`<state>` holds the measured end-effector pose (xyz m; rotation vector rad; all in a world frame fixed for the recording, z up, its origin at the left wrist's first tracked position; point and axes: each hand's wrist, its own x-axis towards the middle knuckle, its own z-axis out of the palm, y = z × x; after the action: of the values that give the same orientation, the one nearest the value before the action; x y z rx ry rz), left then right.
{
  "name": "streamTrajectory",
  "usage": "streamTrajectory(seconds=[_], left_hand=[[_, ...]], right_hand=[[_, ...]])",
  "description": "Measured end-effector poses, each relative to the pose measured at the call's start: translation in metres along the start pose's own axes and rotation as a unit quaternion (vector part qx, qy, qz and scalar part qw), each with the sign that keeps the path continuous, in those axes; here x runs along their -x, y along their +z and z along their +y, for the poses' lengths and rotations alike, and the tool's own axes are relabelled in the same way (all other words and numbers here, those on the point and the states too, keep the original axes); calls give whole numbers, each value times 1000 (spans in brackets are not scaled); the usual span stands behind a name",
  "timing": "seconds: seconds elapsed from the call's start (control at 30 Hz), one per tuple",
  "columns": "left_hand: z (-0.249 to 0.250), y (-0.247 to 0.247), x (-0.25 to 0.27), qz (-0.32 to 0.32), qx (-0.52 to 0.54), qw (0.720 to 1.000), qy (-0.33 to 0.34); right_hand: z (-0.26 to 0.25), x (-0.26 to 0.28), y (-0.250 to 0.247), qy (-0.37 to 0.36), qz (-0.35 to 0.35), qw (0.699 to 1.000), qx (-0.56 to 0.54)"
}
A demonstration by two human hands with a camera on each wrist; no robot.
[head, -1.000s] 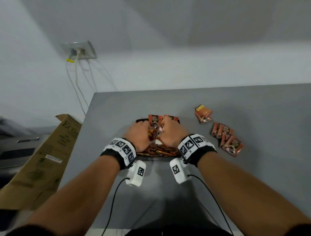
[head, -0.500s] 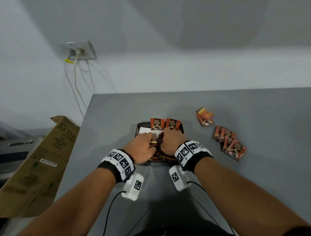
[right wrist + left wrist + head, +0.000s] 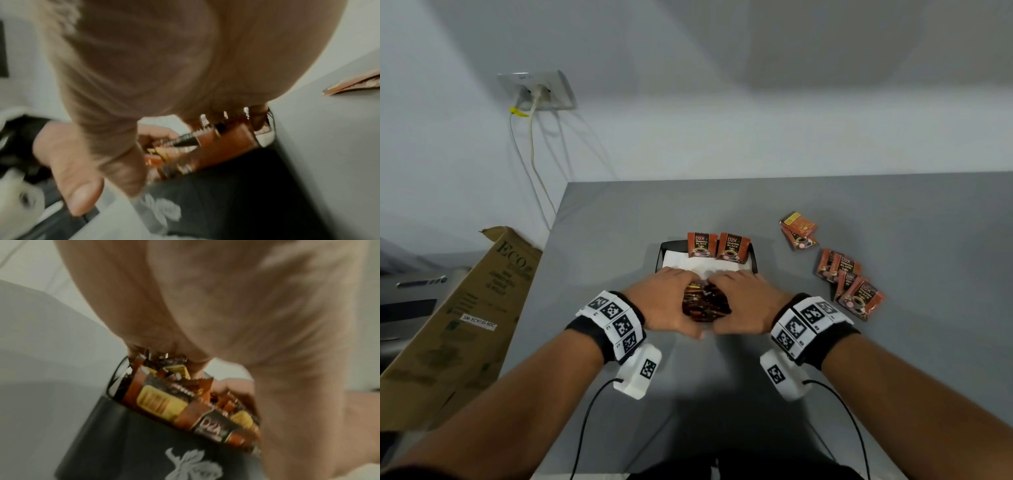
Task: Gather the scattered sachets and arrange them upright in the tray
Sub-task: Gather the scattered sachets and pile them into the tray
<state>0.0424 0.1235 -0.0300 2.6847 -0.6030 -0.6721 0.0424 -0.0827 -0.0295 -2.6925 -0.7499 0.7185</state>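
Observation:
A black tray [image 3: 661, 253] lined with white paper sits mid-table. Two orange-brown sachets [image 3: 701, 245] stand upright at its far end. At the near end a packed bundle of sachets [image 3: 705, 303] is pressed from both sides by my left hand [image 3: 667, 298] and my right hand [image 3: 746, 301], fingers curled round it. The left wrist view shows the bundle [image 3: 164, 400] standing above the dark tray wall [image 3: 144, 443]. The right wrist view shows the same bundle [image 3: 222, 146]. My fingertips are hidden behind the bundle.
Loose sachets lie flat on the grey table right of the tray: a pair [image 3: 798, 230] farther back and a cluster [image 3: 849, 281] beside my right wrist. A cardboard box [image 3: 465, 308] leans off the table's left edge. A wall socket [image 3: 537, 90] with cables hangs behind.
Both hands have drawn toward me along the tray with the bundle between them. The white liner and the two upright sachets at the far end now show fully.

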Motion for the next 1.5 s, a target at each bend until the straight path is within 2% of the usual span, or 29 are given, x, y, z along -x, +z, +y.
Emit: streamTrajectory(seconds=[0.1,0.23,0.4,0.53,0.63,0.97,1.2,1.33,1.5], left_hand=[[2,5,-2,-1,-53,999,2],[4,6,-6,33,-2,999,-14],[-1,7,-3,47,34,998,12],[-6,12,-1,90,-35,994,50],[-5,8,1,111,-51,991,53],[3,24,1,87,-145,985,26],[2,8,2,58,-72,995,24],[1,12,3,43,-80,995,37],[-10,10,1,-4,26,999,48]], right_hand=[[-2,3,10,7,18,999,34],[-10,-4,17,6,58,997,41],[-3,-7,16,0,89,996,18],[2,-5,16,-5,99,995,8],[2,-8,19,-1,103,995,14],[0,-15,22,10,66,996,52],[3,-16,17,10,47,998,41],[2,-12,20,-1,48,997,58],[5,-11,18,-16,44,998,39]])
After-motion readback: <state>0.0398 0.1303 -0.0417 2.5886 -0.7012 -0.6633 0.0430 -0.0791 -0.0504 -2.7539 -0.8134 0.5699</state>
